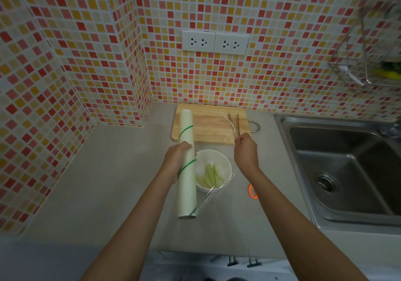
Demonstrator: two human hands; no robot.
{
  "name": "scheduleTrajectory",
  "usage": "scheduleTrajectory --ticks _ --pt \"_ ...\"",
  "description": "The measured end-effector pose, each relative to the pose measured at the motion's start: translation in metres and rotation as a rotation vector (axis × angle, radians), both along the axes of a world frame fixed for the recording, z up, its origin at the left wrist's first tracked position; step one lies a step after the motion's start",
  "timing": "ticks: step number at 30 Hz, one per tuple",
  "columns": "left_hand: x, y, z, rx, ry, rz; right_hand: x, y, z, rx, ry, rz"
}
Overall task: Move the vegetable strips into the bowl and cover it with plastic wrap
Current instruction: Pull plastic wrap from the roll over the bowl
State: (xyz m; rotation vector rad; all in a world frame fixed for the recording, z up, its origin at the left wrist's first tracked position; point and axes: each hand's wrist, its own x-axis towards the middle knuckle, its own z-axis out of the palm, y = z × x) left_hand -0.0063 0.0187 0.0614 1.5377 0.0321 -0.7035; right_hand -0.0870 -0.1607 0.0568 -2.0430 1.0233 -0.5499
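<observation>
A white bowl (225, 161) stands on the grey counter and holds pale green vegetable strips (210, 173). My left hand (176, 159) grips a long white roll of plastic wrap (187, 163) with green stripes, held just left of the bowl. My right hand (246, 150) pinches the edge of the clear film (230, 124), which stretches from the roll over the bowl. A loose fold of the film hangs past the bowl's near rim.
A wooden cutting board (208, 126) lies behind the bowl with metal tongs (235, 121) on it. A steel sink (345, 168) is at the right. A small orange ring (252, 192) lies on the counter. Tiled walls close the back and left.
</observation>
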Motion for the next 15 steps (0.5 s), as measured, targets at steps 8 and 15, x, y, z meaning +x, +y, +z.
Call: scheduleTrajectory --ticks 8,15 --pt "0.007 0.003 -0.012 0.095 -0.136 -0.028 -0.014 -0.009 -0.009 -0.019 0.022 -0.018" --pt "0.004 0.003 -0.022 0.133 -0.145 -0.047 -0.019 -0.013 -0.016 -0.008 0.043 -0.020"
